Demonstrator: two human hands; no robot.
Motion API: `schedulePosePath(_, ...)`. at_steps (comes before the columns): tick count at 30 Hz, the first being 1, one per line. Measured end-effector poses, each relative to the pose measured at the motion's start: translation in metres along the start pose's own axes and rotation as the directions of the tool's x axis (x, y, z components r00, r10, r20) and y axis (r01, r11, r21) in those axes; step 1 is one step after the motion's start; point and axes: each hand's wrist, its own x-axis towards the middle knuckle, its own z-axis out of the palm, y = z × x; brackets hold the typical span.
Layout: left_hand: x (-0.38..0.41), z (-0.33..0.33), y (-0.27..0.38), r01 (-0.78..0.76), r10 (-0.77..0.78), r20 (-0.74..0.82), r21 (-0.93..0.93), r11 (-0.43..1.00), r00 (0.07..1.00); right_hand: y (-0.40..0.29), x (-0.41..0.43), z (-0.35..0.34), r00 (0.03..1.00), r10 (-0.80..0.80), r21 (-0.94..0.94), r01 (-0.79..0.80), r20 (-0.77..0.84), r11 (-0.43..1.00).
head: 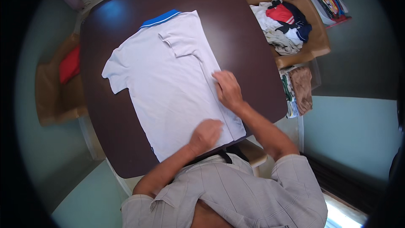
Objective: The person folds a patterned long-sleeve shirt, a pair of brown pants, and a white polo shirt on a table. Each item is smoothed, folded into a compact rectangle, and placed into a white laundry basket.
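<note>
A white polo shirt (158, 79) with a blue collar (161, 19) lies back side up on a dark brown table (253, 79). Its right side is folded inward in a long strip, and that short sleeve (183, 42) rests across the back. The other sleeve (117, 71) spreads out to the left. Over the lower part of the shirt, near the hem, is my left hand (207, 134), blurred, with its fingers bent. My right hand (227, 88) is at the folded right edge, fingers slightly curled and apart; no cloth shows in its grasp.
A tan chair (319, 42) at the right holds a heap of clothes (284, 22). Below it sit folded garments (300, 88). To the left, another tan chair (57, 101) bears a red cloth (70, 65). More folded cloths (330, 1) are on a shelf at upper right.
</note>
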Motion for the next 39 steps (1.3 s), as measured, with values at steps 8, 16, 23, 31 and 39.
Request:
schedulePosePath(8, 0.076, -0.013, -0.056, 0.799, -0.868, 0.107, -0.456, 0.391, 0.486, -0.082, -0.168, -0.058, 0.885, 0.425, -0.065, -0.421, 0.190, 0.905)
schedulePosePath(16, 0.151, -0.015, -0.099, 0.776, -0.926, 0.157, -0.603, 0.185, 0.343, -0.082, -0.196, -0.056, 0.828, 0.551, -0.161, -0.533, 0.100, 0.831)
schedulePosePath(23, 0.165, -0.025, -0.105, 0.780, -0.943, 0.150, -0.607, 0.150, 0.298, -0.080, -0.194, -0.058, 0.825, 0.562, -0.089, -0.556, 0.060, 0.826)
schedulePosePath(31, 0.170, -0.033, -0.092, 0.823, -0.955, 0.134, -0.547, 0.150, 0.264, -0.090, -0.196, -0.053, 0.817, 0.563, -0.046, -0.562, 0.125, 0.826)
schedulePosePath(39, 0.173, -0.034, -0.123, 0.849, -0.922, 0.162, -0.470, 0.242, 0.353, -0.085, -0.194, -0.055, 0.792, 0.592, -0.060, -0.590, 0.149, 0.805)
